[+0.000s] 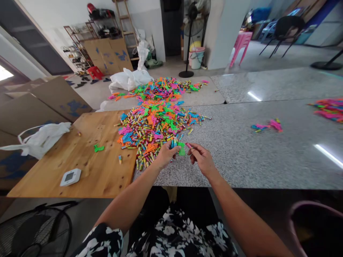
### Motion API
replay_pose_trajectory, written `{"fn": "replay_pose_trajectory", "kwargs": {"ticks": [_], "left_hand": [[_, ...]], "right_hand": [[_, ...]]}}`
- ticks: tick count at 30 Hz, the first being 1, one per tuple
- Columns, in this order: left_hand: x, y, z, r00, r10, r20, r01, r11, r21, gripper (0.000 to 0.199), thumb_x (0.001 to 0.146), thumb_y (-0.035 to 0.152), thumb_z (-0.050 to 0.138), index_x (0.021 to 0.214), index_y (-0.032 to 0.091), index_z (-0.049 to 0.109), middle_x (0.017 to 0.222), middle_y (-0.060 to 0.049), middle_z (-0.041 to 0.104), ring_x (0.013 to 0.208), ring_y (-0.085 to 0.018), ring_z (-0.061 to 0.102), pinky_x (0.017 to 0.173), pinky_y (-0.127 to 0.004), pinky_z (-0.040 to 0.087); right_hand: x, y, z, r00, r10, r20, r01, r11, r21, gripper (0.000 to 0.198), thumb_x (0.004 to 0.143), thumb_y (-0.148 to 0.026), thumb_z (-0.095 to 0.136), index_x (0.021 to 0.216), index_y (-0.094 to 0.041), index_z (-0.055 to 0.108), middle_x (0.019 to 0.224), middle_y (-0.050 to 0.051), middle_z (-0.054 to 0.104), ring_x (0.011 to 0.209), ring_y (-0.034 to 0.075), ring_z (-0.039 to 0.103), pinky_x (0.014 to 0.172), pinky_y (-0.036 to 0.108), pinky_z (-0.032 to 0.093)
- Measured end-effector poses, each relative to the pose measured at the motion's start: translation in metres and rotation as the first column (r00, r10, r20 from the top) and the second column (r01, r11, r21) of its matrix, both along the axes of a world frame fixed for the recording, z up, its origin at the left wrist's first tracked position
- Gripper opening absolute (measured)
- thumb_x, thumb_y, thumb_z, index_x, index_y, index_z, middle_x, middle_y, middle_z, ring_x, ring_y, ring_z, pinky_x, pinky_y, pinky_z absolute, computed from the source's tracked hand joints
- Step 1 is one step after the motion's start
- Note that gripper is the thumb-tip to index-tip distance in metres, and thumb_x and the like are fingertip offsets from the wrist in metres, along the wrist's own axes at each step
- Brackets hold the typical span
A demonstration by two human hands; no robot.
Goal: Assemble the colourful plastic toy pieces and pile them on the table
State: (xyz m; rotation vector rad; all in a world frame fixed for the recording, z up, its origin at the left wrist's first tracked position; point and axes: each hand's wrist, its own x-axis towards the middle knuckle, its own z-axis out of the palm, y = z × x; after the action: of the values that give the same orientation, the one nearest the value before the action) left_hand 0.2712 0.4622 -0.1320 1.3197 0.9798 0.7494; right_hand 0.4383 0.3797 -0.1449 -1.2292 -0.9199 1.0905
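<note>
My left hand (167,154) is closed around a green plastic toy piece (182,149) and something blue beside it; the blue item's shape is partly hidden by the fingers. Between the thumb and fingers of my right hand (201,157) is a small pink-ended tube (189,145), close to the green piece but apart from it. Just beyond my hands spreads a large pile of small printed tubes (144,142), mixed with orange, green, blue and pink plastic toy pieces (152,119).
On the wooden board (107,178) lie a white digital timer (70,177), a green toy piece (99,148) and a loose tube (120,159). Small toy heaps (276,125) rest on the grey stone tabletop (241,153) to the right. Cardboard boxes (53,96) stand left.
</note>
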Motion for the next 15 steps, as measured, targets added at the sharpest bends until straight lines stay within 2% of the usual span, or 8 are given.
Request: {"fn": "replay_pose_trajectory", "kwargs": {"ticks": [6, 12, 15], "left_hand": [[-0.005, -0.005, 0.007, 0.997, -0.029, -0.07, 0.033, 0.998, 0.058, 0.029, 0.08, 0.042, 0.071, 0.085, 0.021, 0.051, 0.059, 0.008, 0.049, 0.043, -0.007, 0.044, 0.042, -0.02, 0.036], [-0.009, -0.005, 0.005, 0.994, -0.015, -0.11, 0.025, 0.996, 0.091, 0.028, 0.082, 0.04, 0.07, 0.083, 0.021, 0.05, 0.058, 0.009, 0.047, 0.044, -0.007, 0.043, 0.044, -0.019, 0.036], [-0.008, -0.006, 0.002, 0.993, 0.018, -0.113, -0.008, 0.996, 0.087, 0.028, 0.083, 0.04, 0.071, 0.083, 0.021, 0.05, 0.059, 0.009, 0.047, 0.045, -0.006, 0.045, 0.045, -0.018, 0.035]], "right_hand": [[0.002, -0.005, 0.001, 0.998, 0.022, 0.053, -0.023, 1.0, 0.016, 0.045, 0.086, -0.046, 0.066, 0.121, -0.017, 0.071, 0.08, 0.0, 0.067, 0.05, 0.01, 0.052, 0.048, 0.027, 0.044], [0.003, -0.011, 0.0, 0.961, 0.008, 0.277, -0.02, 0.999, 0.041, 0.04, 0.09, -0.041, 0.064, 0.124, -0.022, 0.074, 0.086, 0.003, 0.071, 0.057, 0.013, 0.057, 0.056, 0.029, 0.049], [0.003, -0.013, -0.001, 0.964, 0.042, 0.261, -0.048, 0.999, 0.017, 0.041, 0.088, -0.041, 0.066, 0.123, -0.023, 0.075, 0.082, 0.002, 0.071, 0.056, 0.013, 0.057, 0.055, 0.029, 0.049]]}}
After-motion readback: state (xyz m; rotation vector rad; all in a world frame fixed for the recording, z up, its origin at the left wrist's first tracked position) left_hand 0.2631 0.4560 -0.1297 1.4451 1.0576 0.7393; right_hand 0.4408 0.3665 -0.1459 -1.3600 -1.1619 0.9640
